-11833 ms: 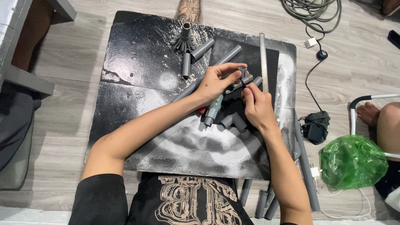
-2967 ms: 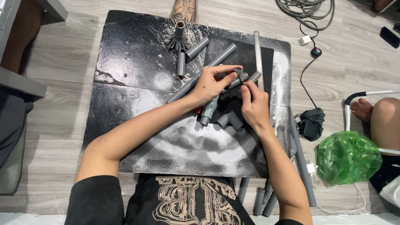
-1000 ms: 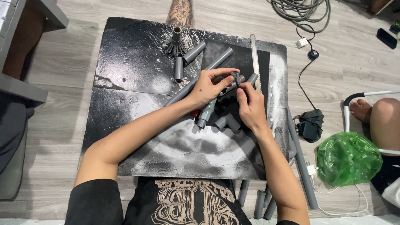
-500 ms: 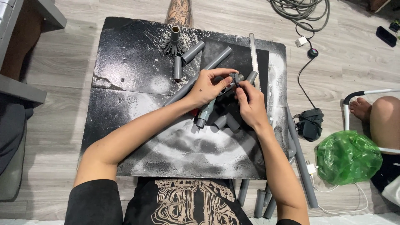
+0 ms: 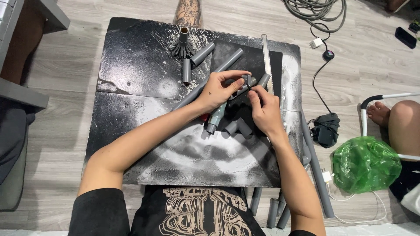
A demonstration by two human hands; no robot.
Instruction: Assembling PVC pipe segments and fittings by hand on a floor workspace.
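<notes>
Item: grey plastic pipe assembly (image 5: 217, 114), centre of frame, held just above a black, white-dusted work board (image 5: 131, 78) laid on the pale wood-plank floor (image 5: 65, 70).

Left hand (image 5: 217, 89): fingers curled over the upper part of the assembly, thumb and forefinger closed on its top end.
Right hand (image 5: 264, 111): fingertips pinching a small grey fitting (image 5: 247, 80) at the same spot, touching the left fingers. Whether the fitting is seated or only offered up cannot be told.

Parts on the board:
- long grey pipe (image 5: 210, 76), lying diagonally under the left hand;
- short grey elbow pieces (image 5: 237, 127), just below the hands, loose;
- two short grey pipe stubs (image 5: 194, 61), upper centre, beside an upright finned grey piece (image 5: 182, 43);
- slim pale straight strip (image 5: 267, 63), upper right of the board.

Off the board: more grey pipe lengths (image 5: 317, 175) at lower right; crumpled green plastic bag (image 5: 365, 164), right; black adapter with cable (image 5: 326, 129); coiled grey cable (image 5: 313, 8), top right. Another person's bare foot (image 5: 381, 113) at the right edge.

Progress, as judged: partly assembled. One joined section is in hand; several loose pieces on and beside the board remain unfitted.
</notes>
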